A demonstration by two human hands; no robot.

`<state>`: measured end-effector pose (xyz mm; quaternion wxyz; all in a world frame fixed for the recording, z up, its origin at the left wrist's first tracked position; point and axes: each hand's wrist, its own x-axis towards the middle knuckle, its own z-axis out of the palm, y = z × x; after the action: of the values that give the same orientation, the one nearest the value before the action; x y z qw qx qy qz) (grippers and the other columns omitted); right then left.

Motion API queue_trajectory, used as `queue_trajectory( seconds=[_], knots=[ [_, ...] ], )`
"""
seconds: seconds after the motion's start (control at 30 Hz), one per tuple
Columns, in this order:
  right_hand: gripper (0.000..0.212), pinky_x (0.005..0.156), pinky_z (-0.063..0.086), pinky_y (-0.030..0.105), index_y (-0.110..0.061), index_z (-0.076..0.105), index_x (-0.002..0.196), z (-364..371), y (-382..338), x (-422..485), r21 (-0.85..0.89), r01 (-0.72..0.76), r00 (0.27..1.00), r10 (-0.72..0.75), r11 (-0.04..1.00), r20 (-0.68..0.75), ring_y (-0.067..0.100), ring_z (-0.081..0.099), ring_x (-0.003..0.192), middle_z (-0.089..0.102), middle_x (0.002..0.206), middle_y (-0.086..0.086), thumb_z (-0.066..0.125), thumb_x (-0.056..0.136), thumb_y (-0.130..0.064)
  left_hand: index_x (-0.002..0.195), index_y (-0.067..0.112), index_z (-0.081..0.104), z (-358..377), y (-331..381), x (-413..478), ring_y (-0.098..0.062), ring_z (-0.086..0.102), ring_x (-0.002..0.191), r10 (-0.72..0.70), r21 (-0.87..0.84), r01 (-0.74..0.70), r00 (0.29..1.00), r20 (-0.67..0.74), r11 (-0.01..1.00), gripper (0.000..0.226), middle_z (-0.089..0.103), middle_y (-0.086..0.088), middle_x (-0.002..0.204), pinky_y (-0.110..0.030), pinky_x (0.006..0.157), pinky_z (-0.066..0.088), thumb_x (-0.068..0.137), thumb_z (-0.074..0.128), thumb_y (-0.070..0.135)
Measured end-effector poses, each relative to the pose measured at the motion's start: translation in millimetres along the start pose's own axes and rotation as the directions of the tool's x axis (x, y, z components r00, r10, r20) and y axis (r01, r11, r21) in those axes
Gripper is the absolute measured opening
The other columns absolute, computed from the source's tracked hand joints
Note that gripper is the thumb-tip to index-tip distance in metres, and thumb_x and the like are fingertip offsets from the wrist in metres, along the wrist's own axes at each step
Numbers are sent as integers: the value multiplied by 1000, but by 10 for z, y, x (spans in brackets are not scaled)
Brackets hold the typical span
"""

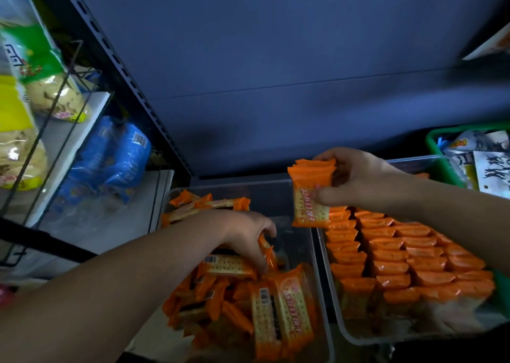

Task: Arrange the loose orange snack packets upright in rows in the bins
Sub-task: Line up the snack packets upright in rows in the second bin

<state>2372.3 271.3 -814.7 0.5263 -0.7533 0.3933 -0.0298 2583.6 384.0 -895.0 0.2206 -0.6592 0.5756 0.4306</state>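
Orange snack packets [234, 307] are lying loose in a jumbled heap along the near edge of the left clear bin [321, 280], with a few more lying at its far left corner. The left hand [248, 233] is reaching down into this bin, its fingers curling round a single packet [269, 252] at the top of the heap. The right hand [356, 177] is holding a small stack of packets [310, 197] upright between thumb and fingers, above the far ends of the two bins. In the right clear bin [358, 338], rows of packets [400, 252] are standing on edge, filling it from near edge to far. A green basket [441, 164] of other packs is sitting just beyond its far right corner, and blue bags [110, 164] are resting on a shelf to the left.
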Motion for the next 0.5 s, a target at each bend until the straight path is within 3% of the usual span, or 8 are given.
queue_trajectory(
  seconds=[0.23,0.37,0.43,0.5],
  knots=[
    [52,61,56,21,-33,56,111,307,-88,158,-172,63,998,-63,983,8,8,71,77,71,92,-4,90,72,-25,136,33,58,100,-184,-290,-15,54,123,93,-23,-101,966,-241,995,69,55,11,137,-41,103,52,76,86,54],
    [56,70,61,32,-29,54,116,513,-53,320,-243,66,997,-55,968,50,16,70,88,67,99,-2,89,72,-23,124,38,64,211,-306,-415,-13,55,118,74,-40,-91,946,-315,995,45,58,13,129,-41,99,52,84,80,52],
    [62,76,57,31,-29,52,122,614,0,407,-349,89,994,-61,933,90,18,66,98,63,108,-3,89,72,-32,124,38,65,272,-325,-438,-14,56,118,74,-23,-89,931,-358,996,39,60,12,130,-43,99,52,88,76,49],
    [71,96,43,34,-31,53,130,690,88,512,-622,139,990,-118,771,74,19,46,123,49,129,-4,85,71,-53,122,36,66,325,-363,-428,-15,58,116,50,-79,-93,898,-438,993,35,62,10,126,-42,98,52,89,76,44]
  ],
)
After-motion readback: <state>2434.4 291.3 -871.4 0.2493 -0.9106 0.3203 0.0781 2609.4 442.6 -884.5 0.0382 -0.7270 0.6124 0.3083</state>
